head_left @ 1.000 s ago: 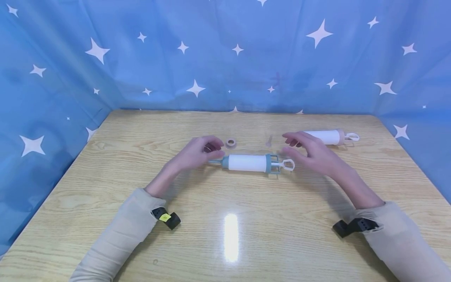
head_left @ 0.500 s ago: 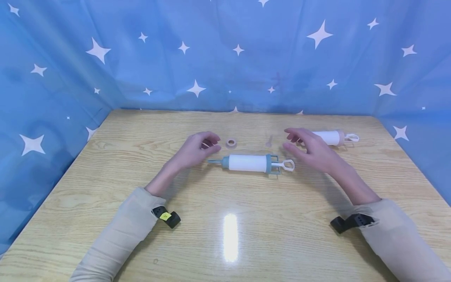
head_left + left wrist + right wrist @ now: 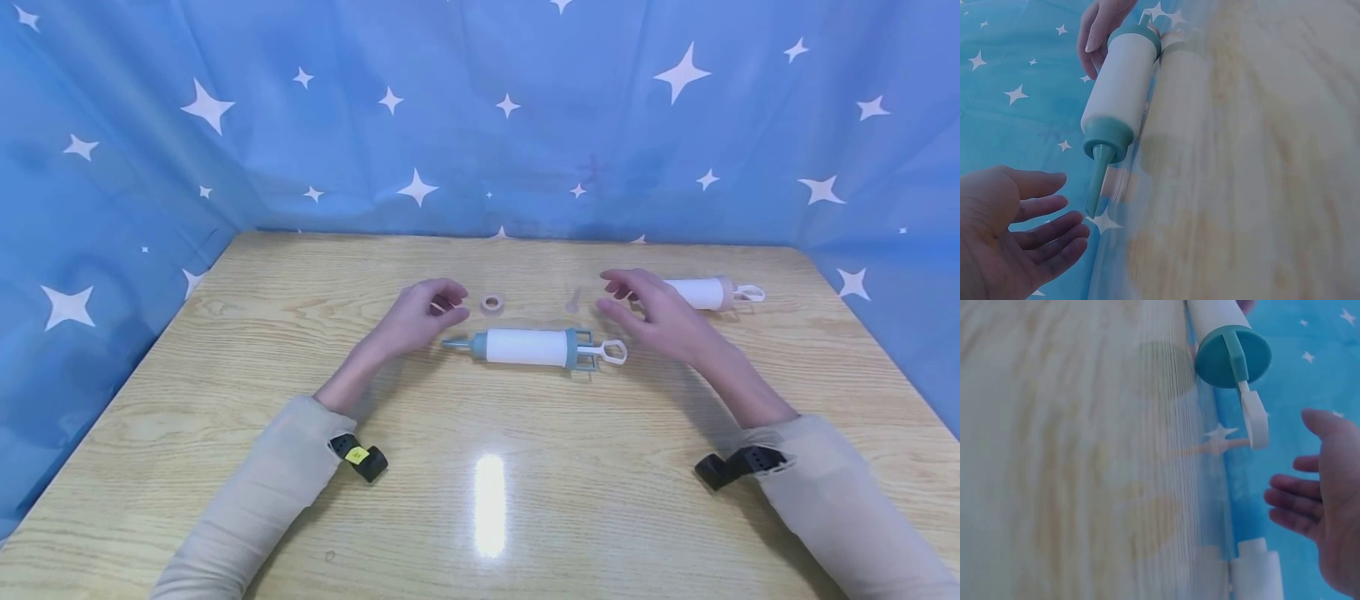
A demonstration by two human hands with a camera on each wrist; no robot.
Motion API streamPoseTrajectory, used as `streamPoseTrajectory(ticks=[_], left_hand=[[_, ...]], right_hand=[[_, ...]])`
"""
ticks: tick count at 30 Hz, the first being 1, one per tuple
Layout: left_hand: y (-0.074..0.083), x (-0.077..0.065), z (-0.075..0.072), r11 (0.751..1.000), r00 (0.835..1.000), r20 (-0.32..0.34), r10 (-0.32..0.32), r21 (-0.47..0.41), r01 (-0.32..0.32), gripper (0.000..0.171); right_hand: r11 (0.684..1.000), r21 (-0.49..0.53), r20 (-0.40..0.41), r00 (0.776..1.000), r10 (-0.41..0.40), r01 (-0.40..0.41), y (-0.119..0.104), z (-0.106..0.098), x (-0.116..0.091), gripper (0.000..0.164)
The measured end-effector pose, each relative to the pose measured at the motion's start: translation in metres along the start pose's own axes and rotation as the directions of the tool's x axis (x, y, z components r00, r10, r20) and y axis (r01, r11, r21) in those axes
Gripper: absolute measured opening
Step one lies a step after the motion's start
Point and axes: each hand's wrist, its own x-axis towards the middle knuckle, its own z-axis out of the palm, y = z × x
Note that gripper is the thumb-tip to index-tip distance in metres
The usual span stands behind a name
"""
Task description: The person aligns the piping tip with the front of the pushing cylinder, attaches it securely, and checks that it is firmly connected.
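An icing syringe (image 3: pixel 527 347) with a white barrel and teal ends lies lengthwise between my hands on the table. Its thin teal nozzle (image 3: pixel 1099 181) points left, and a white loop handle (image 3: pixel 612 352) sticks out on the right. My left hand (image 3: pixel 416 317), fingers loosely bent and holding nothing, hovers just beyond the nozzle tip. On the other side my right hand (image 3: pixel 660 321) is apart from the loop handle, relaxed with thumb and fingers spread. Behind that hand lies a second white syringe (image 3: pixel 701 293) with a pinkish end, its left part hidden by the hand.
A small pinkish ring (image 3: pixel 492 304) sits behind the first syringe. To its right lies a little pale pointed piece (image 3: pixel 573 300), its kind unclear. A blue star-patterned curtain (image 3: pixel 480 125) hangs along the table's back edge and left side.
My left hand has drawn back from over the nozzle, up and leftward. The right hand has shifted slightly backward, away from the loop handle. The syringes have stayed put.
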Motion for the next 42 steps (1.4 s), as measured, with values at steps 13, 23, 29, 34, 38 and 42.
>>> streamPoseTrajectory(ticks=[13,23,29,34,38,42], left_hand=[[-0.002,0.010,0.005,1.000,0.999,0.017,-0.028,0.007,0.028,0.037],[-0.006,0.020,0.009,0.999,1.000,0.026,-0.015,0.044,0.014,0.039],[-0.007,0.026,0.012,0.997,0.999,0.024,-0.043,0.062,0.042,0.044],[-0.005,0.031,0.015,0.997,0.998,0.030,-0.051,0.054,0.049,0.049],[-0.004,0.036,0.017,0.997,0.998,0.035,-0.057,0.053,0.056,0.050],[-0.007,0.040,0.021,0.997,0.997,0.039,-0.059,0.055,0.057,0.051]], right_hand=[[1.000,-0.018,0.013,1.000,0.022,-0.022,0.001,0.006,0.007,0.054],[0.999,-0.027,0.004,0.999,-0.047,0.047,0.004,0.013,0.018,0.051],[0.999,-0.030,0.026,0.999,-0.026,0.026,0.006,0.017,0.023,0.051],[0.999,-0.029,0.033,0.999,-0.019,0.020,0.008,0.021,0.028,0.046],[0.999,-0.020,0.036,0.999,-0.034,0.035,0.009,0.023,0.031,0.044],[0.999,-0.002,0.050,0.998,-0.033,0.033,0.011,0.025,0.035,0.042]])
